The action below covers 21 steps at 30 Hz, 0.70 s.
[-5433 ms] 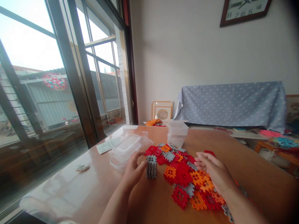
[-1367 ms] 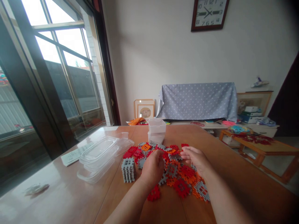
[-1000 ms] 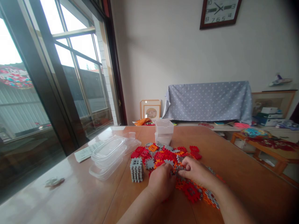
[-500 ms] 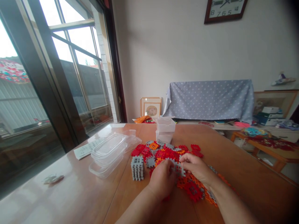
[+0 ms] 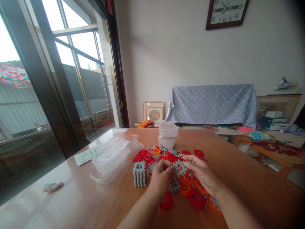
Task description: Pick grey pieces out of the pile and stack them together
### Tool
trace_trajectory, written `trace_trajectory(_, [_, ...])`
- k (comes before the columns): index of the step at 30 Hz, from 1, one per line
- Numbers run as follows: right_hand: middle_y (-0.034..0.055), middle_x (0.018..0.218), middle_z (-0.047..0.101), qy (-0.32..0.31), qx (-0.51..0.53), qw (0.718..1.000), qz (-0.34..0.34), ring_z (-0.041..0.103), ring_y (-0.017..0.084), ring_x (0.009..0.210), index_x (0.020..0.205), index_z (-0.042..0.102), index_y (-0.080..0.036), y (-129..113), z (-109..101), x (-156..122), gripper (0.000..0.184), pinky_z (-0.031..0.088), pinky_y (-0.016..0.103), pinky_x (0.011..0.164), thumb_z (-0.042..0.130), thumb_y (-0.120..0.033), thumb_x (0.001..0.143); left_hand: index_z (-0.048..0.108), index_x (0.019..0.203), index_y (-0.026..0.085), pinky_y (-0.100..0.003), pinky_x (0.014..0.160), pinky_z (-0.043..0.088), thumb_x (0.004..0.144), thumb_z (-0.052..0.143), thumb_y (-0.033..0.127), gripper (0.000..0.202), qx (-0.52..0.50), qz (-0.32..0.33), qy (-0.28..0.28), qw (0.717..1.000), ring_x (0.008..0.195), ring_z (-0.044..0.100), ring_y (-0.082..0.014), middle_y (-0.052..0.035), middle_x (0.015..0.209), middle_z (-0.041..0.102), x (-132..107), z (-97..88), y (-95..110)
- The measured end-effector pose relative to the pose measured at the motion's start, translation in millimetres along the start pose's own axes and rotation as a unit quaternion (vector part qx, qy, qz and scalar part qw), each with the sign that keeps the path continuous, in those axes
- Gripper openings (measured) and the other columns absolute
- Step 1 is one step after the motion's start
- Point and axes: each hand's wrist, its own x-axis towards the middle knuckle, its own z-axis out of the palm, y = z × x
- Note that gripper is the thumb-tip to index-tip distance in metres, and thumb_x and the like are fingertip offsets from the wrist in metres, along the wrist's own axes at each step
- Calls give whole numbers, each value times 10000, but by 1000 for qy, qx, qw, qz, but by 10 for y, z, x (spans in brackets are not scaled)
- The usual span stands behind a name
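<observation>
Between my two hands is a grey square interlocking tile (image 5: 179, 168) with notched edges and a windowed middle. My left hand (image 5: 162, 175) pinches its left side, and my right hand (image 5: 198, 170) grips its upper right edge with thumb and fingers. Under and around both hands spreads a loose pile of red, orange and grey tiles, among them a red tile (image 5: 197, 197) and a grey tile (image 5: 174, 185) lying lower down. Left of my left hand stands a neat stack of grey tiles (image 5: 139, 175).
Clear plastic lids (image 5: 111, 152) lie at the left beside a paper booklet (image 5: 88, 154). Two nested clear containers (image 5: 168, 133) stand behind the pile. A small plastic packet (image 5: 52, 186) rests near the left edge of the wooden table (image 5: 95, 203).
The grey tile has come up and left between my hands, its face now turned more toward me. My left hand has shifted up slightly, uncovering red and grey tiles below. The view tilted up slightly.
</observation>
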Motion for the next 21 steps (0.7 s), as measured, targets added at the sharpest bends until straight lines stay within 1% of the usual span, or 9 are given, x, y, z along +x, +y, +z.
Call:
trace_trajectory(4, [50, 1117, 692, -11, -65, 995, -74, 652, 223, 978, 1268, 587, -249, 60, 70, 20, 527, 517, 344, 839, 750, -415, 796, 577, 850, 168, -216, 587, 425, 698, 822, 347, 339, -47, 8, 46, 998, 589, 558, -100, 27, 684, 606, 7, -7, 27])
trace_trajectory(6, [62, 1183, 676, 8, -123, 986, -111, 655, 231, 993, 1300, 556, -257, 110, 125, 19, 593, 525, 371, 870, 776, -384, 764, 579, 853, 169, -220, 593, 434, 692, 832, 356, 354, -56, 8, 61, 997, 592, 568, -103, 23, 694, 618, 11, -13, 25])
trace_trajectory(9, [77, 1267, 648, 50, -207, 966, -146, 662, 237, 995, 1334, 521, -274, 161, 196, 12, 658, 534, 383, 853, 793, -361, 741, 574, 853, 170, -225, 603, 444, 693, 837, 359, 361, -73, 15, 71, 995, 587, 567, -102, 21, 695, 626, 18, -19, 17])
trace_trajectory(12, [79, 1277, 652, 69, -247, 951, -174, 676, 236, 970, 1317, 528, -278, 173, 229, 13, 628, 538, 384, 841, 786, -373, 752, 573, 856, 167, -230, 611, 449, 701, 834, 346, 353, -81, 25, 72, 994, 590, 572, -106, 14, 691, 634, 18, -24, 21])
trace_trajectory(16, [60, 1184, 697, 74, -277, 938, -197, 685, 235, 954, 1271, 564, -275, 183, 220, 32, 529, 543, 365, 806, 752, -397, 792, 570, 846, 167, -240, 632, 459, 730, 814, 342, 322, -73, 25, 64, 995, 612, 583, -117, 7, 691, 637, 4, -20, 37])
trace_trajectory(19, [62, 1172, 706, 76, -281, 934, -208, 685, 237, 963, 1283, 569, -270, 193, 198, 43, 523, 546, 362, 799, 729, -445, 816, 578, 850, 169, -240, 630, 452, 759, 795, 355, 300, -42, 39, 59, 997, 620, 571, -117, 11, 701, 623, -26, -2, 86])
trace_trajectory(21, [72, 1190, 702, 83, -273, 936, -208, 681, 241, 978, 1294, 574, -263, 194, 183, 46, 531, 547, 363, 803, 717, -472, 827, 587, 851, 174, -227, 602, 424, 791, 771, 372, 278, -8, 69, 62, 996, 605, 533, -106, 25, 693, 597, -64, 7, 175])
